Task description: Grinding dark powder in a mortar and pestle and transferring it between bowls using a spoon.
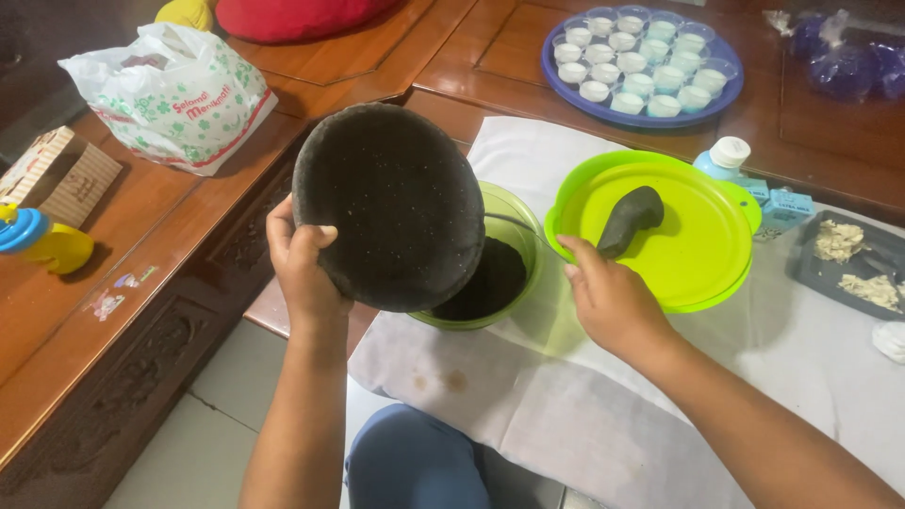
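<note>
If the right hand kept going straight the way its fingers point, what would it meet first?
The right hand points up and away, at the rim of the green lid. Next in line, probably, is the dark stone pestle lying on it; depth is uncertain.

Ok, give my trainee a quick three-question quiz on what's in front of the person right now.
1. True or false: the left hand holds the stone mortar tilted over the green bowl.
2. Which hand touches the green lid?
3. What lies on that lid: a) spoon, b) dark pestle, c) cup?

Key: 1 true; 2 the right hand; 3 b.
</note>
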